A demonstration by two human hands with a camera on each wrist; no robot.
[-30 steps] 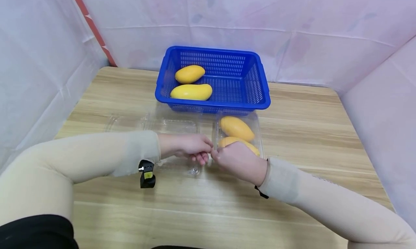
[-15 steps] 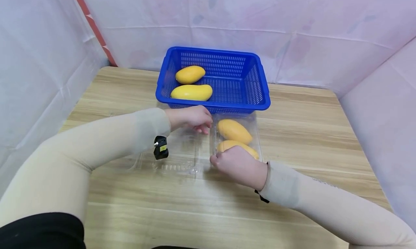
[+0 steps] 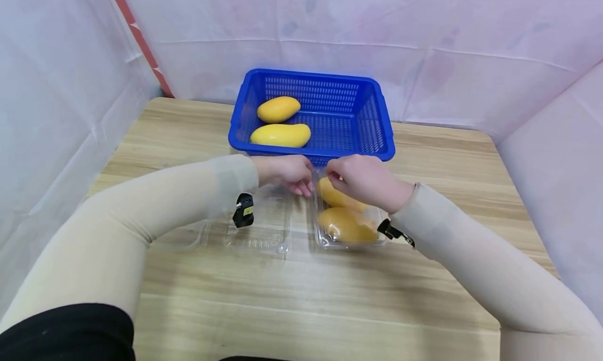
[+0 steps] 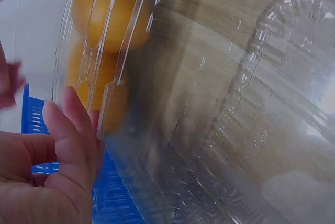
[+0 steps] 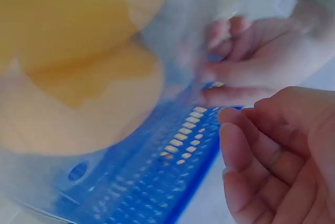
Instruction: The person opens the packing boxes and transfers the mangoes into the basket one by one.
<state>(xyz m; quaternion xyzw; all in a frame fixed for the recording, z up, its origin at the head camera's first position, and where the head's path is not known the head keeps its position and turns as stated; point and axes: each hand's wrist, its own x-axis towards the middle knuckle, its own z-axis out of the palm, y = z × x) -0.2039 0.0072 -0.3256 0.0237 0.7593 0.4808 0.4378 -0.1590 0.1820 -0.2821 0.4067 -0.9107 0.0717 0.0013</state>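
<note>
- Resting one behind the other, a far mango [image 3: 335, 196] and a near mango [image 3: 341, 225] lie inside a clear plastic clamshell box [image 3: 325, 242] in the head view, just in front of a blue slotted basket [image 3: 273, 149].
- Beside this box's far left corner, the left hand [image 3: 296, 173] hangs with fingers bent downward; the right hand [image 3: 360, 178] is over the far mango, its fingers curled.
- Two more mangoes sit at the basket's left: a back mango [image 3: 279, 109] and a longer front mango [image 3: 281, 135].
- Left of the filled box, a second clear container [image 3: 259, 235] lies on the wood-grain table [image 3: 301, 308], partly beneath the left sleeve [image 3: 188, 191]. A pale sheet [image 3: 330, 15] stands behind.
- From the left wrist, the left hand's fingers [image 4: 63, 135] are loosely bent and apart from each other, their tips at the filled box's rim; any grip on it cannot be told. The right hand is a blur at the edge.
- From the right wrist, the right hand's fingers are loosely curled, with nothing visible between them. Mangoes appear through blurred plastic, the basket beyond and the left hand opposite.
</note>
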